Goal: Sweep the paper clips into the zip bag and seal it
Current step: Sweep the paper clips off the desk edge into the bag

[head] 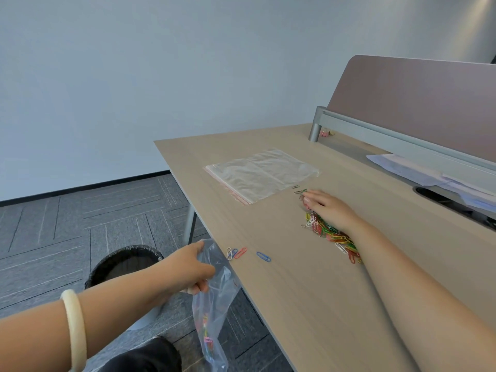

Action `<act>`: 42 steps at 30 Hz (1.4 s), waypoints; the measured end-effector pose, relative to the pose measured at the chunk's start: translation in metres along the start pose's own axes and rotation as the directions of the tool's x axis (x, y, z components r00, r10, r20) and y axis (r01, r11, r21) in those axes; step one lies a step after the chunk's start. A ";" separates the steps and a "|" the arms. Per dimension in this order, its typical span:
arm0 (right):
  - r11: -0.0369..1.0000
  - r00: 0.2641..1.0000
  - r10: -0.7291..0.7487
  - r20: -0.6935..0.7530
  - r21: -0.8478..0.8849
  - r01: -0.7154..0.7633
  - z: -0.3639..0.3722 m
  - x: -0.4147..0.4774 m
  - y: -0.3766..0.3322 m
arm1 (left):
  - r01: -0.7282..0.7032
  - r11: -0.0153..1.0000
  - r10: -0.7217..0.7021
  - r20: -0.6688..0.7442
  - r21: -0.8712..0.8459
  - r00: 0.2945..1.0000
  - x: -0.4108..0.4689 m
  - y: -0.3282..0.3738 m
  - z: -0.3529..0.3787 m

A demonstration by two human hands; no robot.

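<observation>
My left hand (192,267) grips the mouth of a clear zip bag (214,315) that hangs below the table's left edge, with some coloured paper clips at its bottom. My right hand (328,208) lies flat on the wooden table (295,291), fingers straight, its edge and forearm against a long heap of coloured paper clips (331,233). Several loose clips (241,253) lie near the table edge beside the bag's mouth. A few more clips (298,189) lie just past my right fingertips.
A second, flat zip bag (261,174) lies further back on the table. A grey and mauve desk divider (416,108) runs along the right, with papers (418,170) and a cable slot (451,201) below it. A black waste bin (123,264) stands on the floor under my left arm.
</observation>
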State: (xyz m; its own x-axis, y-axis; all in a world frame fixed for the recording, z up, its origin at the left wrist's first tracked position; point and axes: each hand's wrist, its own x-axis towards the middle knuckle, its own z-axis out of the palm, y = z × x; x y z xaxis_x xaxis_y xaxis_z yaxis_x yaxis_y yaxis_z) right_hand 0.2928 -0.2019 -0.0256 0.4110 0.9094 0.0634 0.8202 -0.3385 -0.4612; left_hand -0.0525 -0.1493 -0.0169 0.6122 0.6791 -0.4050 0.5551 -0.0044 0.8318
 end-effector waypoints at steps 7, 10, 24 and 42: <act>0.937 0.992 -0.091 0.084 0.345 0.057 0.012 -0.017 -0.029 | 0.003 0.999 -0.003 0.019 -0.033 1.000 0.000 -0.004 -0.001; 0.950 0.994 -0.007 -0.111 0.309 0.041 0.005 -0.009 -0.030 | 0.009 0.999 -0.008 0.015 -0.038 1.000 0.000 -0.005 -0.003; 0.983 0.991 0.114 -0.073 -0.138 -0.124 0.016 0.037 -0.023 | 0.022 0.999 -0.021 0.011 -0.044 1.000 0.005 -0.007 -0.010; 0.992 0.985 -0.065 0.157 0.115 0.047 0.022 0.004 -0.042 | -0.011 0.999 0.012 0.028 -0.034 1.000 -0.006 -0.002 -0.002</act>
State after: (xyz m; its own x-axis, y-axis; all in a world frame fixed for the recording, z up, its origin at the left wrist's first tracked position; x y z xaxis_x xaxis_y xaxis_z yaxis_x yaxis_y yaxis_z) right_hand 0.2516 -0.1786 -0.0256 0.2892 0.9561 -0.0467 0.7875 -0.2654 -0.5562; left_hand -0.0581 -0.1516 -0.0153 0.6343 0.6582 -0.4056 0.5291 0.0130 0.8485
